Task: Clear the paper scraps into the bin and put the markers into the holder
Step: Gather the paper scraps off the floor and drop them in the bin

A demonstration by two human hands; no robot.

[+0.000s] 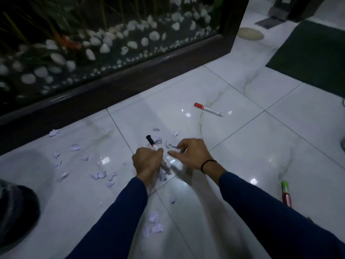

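Black-capped marker sits in the left hand, fingers curled shut around its white barrel, cap poking out past the knuckles. Looks like a few paper scraps are bunched under that same fist too. Right hand is spread open just beside it, fingertips hovering over lilac scraps on the floor.

My worry: juggling a smooth round marker plus flimsy curled paper in one fist, something's gonna slip, and that glossy marble tile will let the marker roll. The scraps are thin and light, so a quick swipe could scatter them.

Red-capped marker lies well beyond the fingers, and a dark bin sits far off left.
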